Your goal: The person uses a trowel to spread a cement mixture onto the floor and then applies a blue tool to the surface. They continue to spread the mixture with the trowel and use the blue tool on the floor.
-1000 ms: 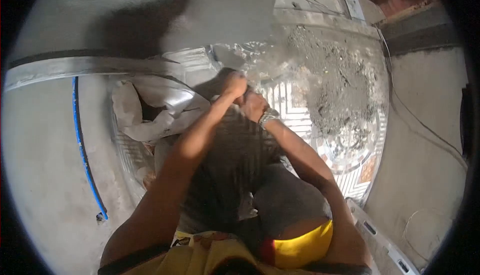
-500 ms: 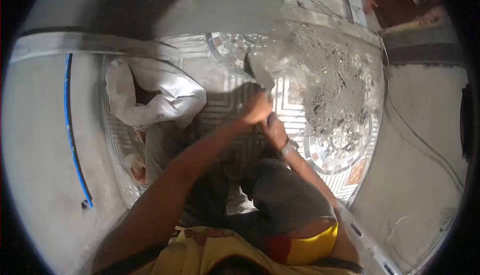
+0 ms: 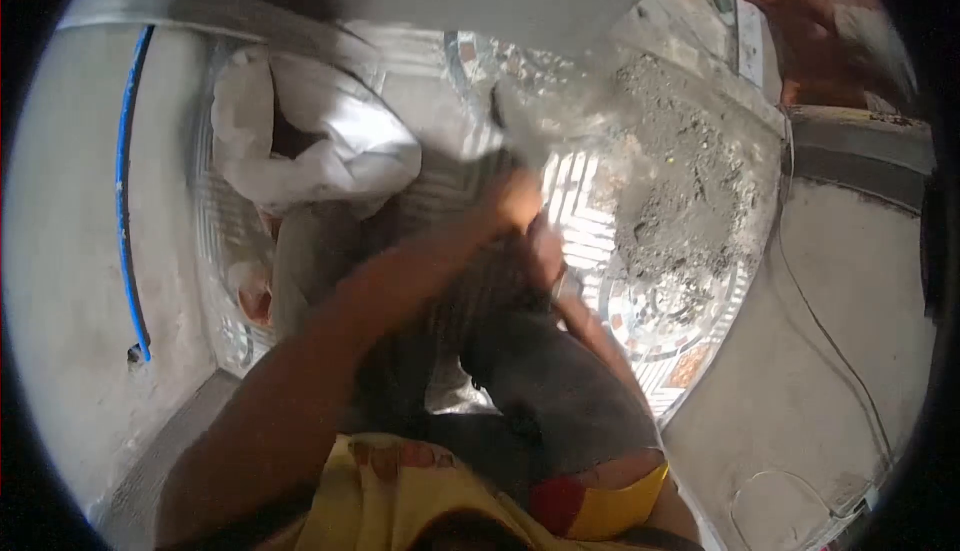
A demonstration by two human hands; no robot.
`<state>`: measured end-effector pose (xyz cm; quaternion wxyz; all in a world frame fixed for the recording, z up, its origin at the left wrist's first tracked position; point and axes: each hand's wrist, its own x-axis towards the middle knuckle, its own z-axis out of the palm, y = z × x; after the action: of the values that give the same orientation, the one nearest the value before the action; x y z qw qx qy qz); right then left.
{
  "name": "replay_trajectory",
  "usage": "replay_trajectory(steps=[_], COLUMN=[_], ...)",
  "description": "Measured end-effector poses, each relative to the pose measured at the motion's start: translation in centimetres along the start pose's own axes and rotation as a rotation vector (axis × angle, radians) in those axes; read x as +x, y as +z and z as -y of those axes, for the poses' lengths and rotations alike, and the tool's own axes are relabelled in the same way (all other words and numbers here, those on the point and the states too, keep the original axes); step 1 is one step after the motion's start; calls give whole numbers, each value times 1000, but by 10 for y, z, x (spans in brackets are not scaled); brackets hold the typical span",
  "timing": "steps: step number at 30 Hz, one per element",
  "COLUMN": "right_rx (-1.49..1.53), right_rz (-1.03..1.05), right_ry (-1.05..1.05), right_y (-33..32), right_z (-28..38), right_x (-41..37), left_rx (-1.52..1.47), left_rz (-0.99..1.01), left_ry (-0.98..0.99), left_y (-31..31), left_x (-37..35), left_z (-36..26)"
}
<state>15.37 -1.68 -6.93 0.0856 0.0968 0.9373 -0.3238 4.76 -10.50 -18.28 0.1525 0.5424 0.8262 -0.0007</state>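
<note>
Both of my hands are closed, one ahead of the other, around the handle of a blurred tool with a grey, blade-like head [image 3: 522, 137]. My left hand [image 3: 515, 201] is the forward one, just behind the head. My right hand [image 3: 543, 253] grips closer to my body. Most of the handle is hidden by my hands, and the exact kind of tool cannot be made out. Beyond and to the right, a pile of grey, crumbly rubble or mortar [image 3: 680, 171] lies over the patterned tile floor [image 3: 585, 206].
A white sack [image 3: 370, 156] with its mouth open lies at left, close to my leg. A blue pipe [image 3: 124, 181] runs along the left wall. Another person [image 3: 815, 26] is at top right. A thin cable [image 3: 815, 301] trails down the pale surface at right.
My view has tilted and shifted, so the sack and pipe sit higher in the picture. My hands stay closed on the tool, blurred by motion. More of the other person shows.
</note>
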Motion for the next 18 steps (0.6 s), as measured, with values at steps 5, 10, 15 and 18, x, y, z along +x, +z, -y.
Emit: replay_trajectory(steps=[5, 10, 15, 18], right_rx=[-86, -160, -189, -120], right_rz=[55, 113, -66, 93], right_ry=[290, 169, 229, 208], right_y=[-17, -5, -2, -22], right_z=[27, -7, 14, 23], right_x=[-14, 15, 5, 23], left_rx=[-240, -381, -786, -608], left_rz=[327, -15, -72, -107], left_ry=[-122, -330, -527, -532], left_y=[-140, -71, -107, -85], left_x=[3, -21, 2, -5], left_z=[-12, -42, -5, -6])
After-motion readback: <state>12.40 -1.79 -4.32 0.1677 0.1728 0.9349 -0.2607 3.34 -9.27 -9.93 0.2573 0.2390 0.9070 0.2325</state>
